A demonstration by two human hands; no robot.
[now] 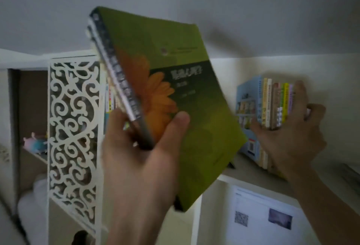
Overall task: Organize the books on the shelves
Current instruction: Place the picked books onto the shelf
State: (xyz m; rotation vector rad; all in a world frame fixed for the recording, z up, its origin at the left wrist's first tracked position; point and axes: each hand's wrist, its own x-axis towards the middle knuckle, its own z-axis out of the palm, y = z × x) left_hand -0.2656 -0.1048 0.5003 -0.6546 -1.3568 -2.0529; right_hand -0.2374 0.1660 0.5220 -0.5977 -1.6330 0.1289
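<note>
Far left cubby: a small pink and blue plush toy (36, 143) sits on the inner ledge, dim and blurred.
Fretwork panel: white scroll-cut panel (73, 127) stands upright on the front of the white shelf unit (210, 181), right of the toy.
Behind the panel: a few book spines (109, 98) show at its right edge, mostly hidden by what I hold.
My left hand: left hand (140, 159) raised in front of the shelf, thumb pressed across the front cover, fingers curled round the spines from behind. A firm clasp.
What it carries: green book (175, 92) with an orange flower on the cover, tilted, top leaning left. Another book (116, 77) is stacked behind it, only its dark spine and page edges showing. Both are in the air, off the shelf.
Shelf board: the green book's lower corner hangs just above the open shelf.
Row of books: row of books (272, 104) stands upright on that shelf, to the right, a light blue cover facing left.
My right hand: right hand (288, 133) wraps the row, thumb against the blue cover, fingers over the far side, squeezing the books together.
Below: a printed sheet (263, 215) in the lower compartment.
</note>
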